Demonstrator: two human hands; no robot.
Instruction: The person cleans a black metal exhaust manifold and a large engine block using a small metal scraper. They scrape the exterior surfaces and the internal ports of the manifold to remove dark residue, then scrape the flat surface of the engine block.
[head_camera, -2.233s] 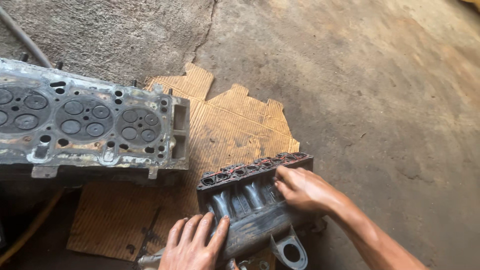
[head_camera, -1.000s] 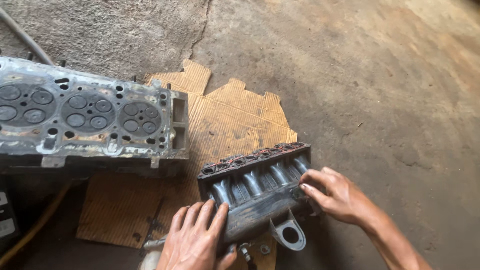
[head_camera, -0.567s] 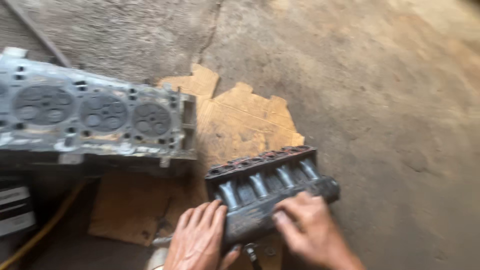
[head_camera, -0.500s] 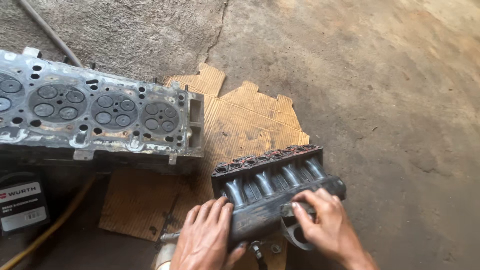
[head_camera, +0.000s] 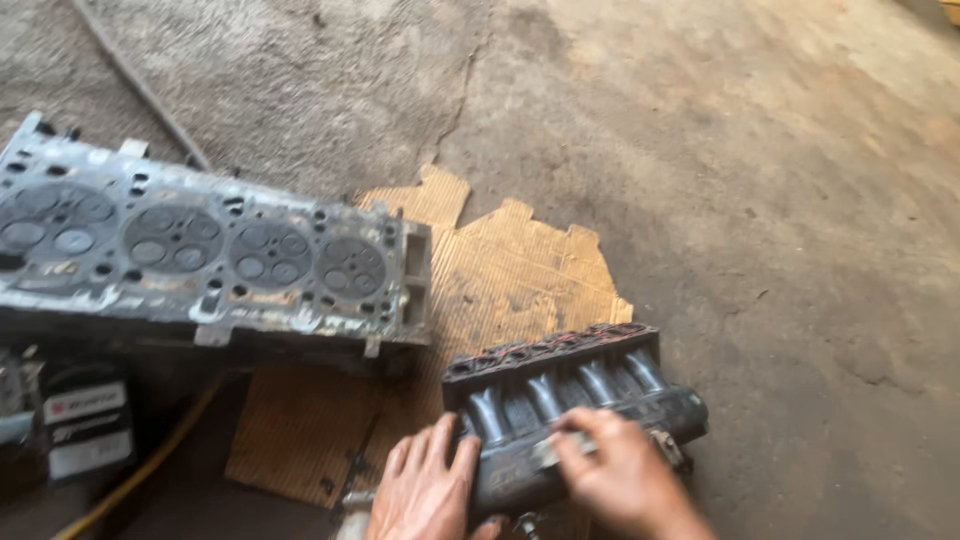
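The work area is a rough, cracked concrete floor (head_camera: 780, 200) with a torn sheet of cardboard (head_camera: 520, 270) laid on it. Our left hand (head_camera: 425, 495) lies flat, fingers spread, on the near left end of a dark intake manifold (head_camera: 575, 395). Our right hand (head_camera: 620, 480) covers its near right side, fingers curled over the body; the exact grip is blurred. The manifold rests on the cardboard's lower right edge, its 4 runners rising to a flange on the far side. We judge it a rigid casting, fairly heavy and possibly greasy; hold it at both ends of the body. Beyond, to the left, lies a cylinder head (head_camera: 210, 255) with 4 combustion chambers facing up. A yellow hose (head_camera: 150, 465) and dark containers (head_camera: 85, 425) lie further left.
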